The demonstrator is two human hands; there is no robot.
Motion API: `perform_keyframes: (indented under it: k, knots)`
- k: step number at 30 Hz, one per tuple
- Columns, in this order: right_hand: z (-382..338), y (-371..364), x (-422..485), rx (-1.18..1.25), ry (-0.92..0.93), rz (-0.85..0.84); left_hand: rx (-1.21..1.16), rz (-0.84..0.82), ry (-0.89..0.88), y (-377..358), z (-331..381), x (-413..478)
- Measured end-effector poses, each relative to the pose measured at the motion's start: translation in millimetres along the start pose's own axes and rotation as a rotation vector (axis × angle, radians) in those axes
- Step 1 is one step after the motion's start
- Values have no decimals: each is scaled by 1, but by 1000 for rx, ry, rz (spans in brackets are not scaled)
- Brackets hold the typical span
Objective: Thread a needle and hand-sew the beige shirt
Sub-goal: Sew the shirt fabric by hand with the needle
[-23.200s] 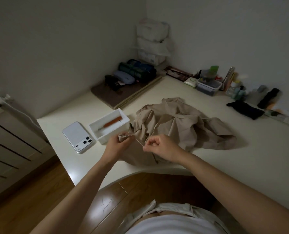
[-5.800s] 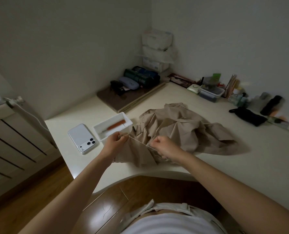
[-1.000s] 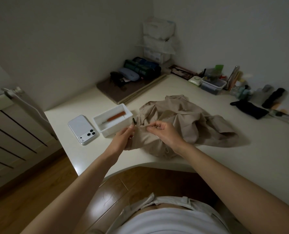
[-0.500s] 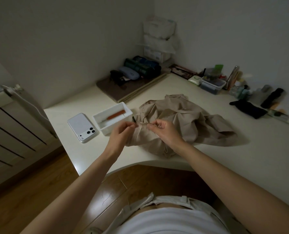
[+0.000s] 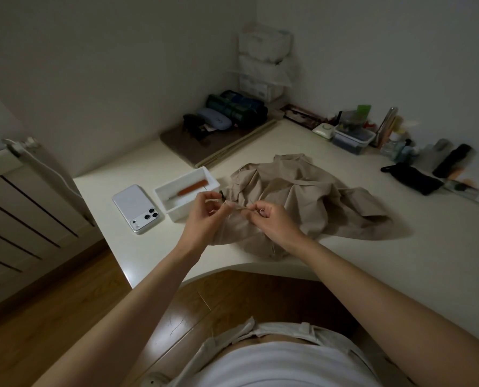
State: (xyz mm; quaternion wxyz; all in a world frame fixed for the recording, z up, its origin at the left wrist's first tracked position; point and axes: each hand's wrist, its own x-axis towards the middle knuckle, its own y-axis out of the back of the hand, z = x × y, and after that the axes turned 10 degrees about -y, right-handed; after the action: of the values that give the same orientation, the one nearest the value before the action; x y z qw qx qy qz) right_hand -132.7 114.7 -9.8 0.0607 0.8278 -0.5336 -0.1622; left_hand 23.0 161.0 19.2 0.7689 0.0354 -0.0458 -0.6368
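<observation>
The beige shirt lies crumpled on the white table, with one edge lifted toward me. My left hand pinches that raised edge of the shirt between thumb and fingers. My right hand is close beside it, fingers curled and pinching something thin at the same edge. The needle itself is too small to make out. A faint thread seems to run between the two hands.
A white tray holding an orange-handled tool stands left of the shirt, and a white phone lies further left. Pouches, boxes and bottles line the back wall. A black pouch lies at the right. A radiator stands left of the table.
Both hands have risen slightly and drawn closer together at the shirt edge. My left hand's fingers have curled more tightly over the fabric. The shirt body has not moved.
</observation>
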Motion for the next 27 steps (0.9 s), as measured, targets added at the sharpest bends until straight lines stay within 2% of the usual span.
perform_keyframes:
  k: [3,7,12,17,20,24,27]
  knots:
    - [0,0,1,-5,10,7,133,-108,81,1,-1,1]
    - [1,-2,1,-14,25,-7,191,-191,66,0,-6,2]
    - [2,-3,0,-99,3,9,218,-150,49,1,-8,2]
    - [2,-3,3,-276,-11,173,122,-122,104,0,-6,2]
    - [-1,-2,0,-270,91,264,78,-124,114,-1,-4,1]
    - [1,0,-9,-291,225,223,23,-67,145,-3,-3,2]
    - [3,-3,-13,-366,244,156,16,-29,148,-3,-4,4]
